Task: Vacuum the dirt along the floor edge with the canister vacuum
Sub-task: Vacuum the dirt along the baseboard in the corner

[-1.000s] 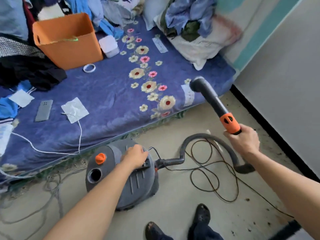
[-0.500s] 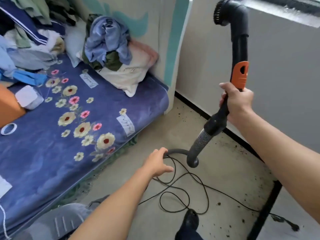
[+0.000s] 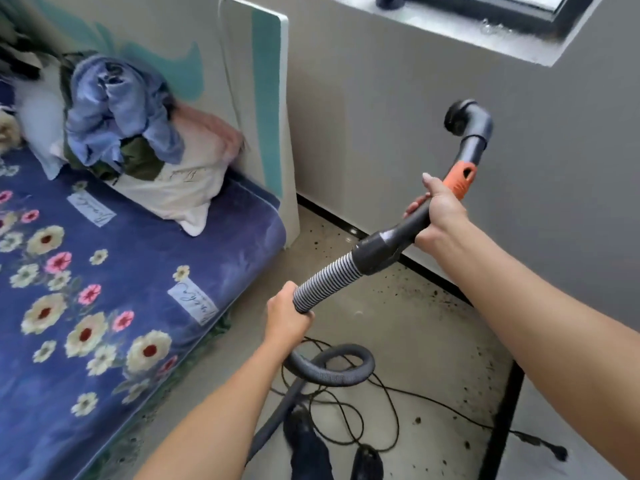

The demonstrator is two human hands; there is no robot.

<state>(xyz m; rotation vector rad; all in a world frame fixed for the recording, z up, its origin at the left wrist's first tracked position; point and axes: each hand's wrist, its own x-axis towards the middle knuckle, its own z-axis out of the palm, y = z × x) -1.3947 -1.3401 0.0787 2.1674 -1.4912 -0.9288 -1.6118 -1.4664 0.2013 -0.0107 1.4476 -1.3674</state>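
Readying, not vacuuming. Clenching wand [image 3: 388, 239] in right hand [image 3: 438, 216], hose [image 3: 325, 284] in left hand [image 3: 287, 317]. Next: lowering nozzle [image 3: 462, 119], 2 o'clock, onto dirt [image 3: 427, 294], seemingly thickest 4 o'clock.

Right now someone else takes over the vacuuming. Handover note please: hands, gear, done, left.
Left hand grips the ribbed hose; right hand grips the wand handle just below its orange collar.
The brush nozzle is up in the air in front of the wall, off the floor. Hose slack loops on the floor near the feet. The canister is out of view. The power cord lies loose, its plug on the floor.
Done: no cleaned stretch visible.
Left: lower the nozzle and vacuum the dirt specks along the black skirting.
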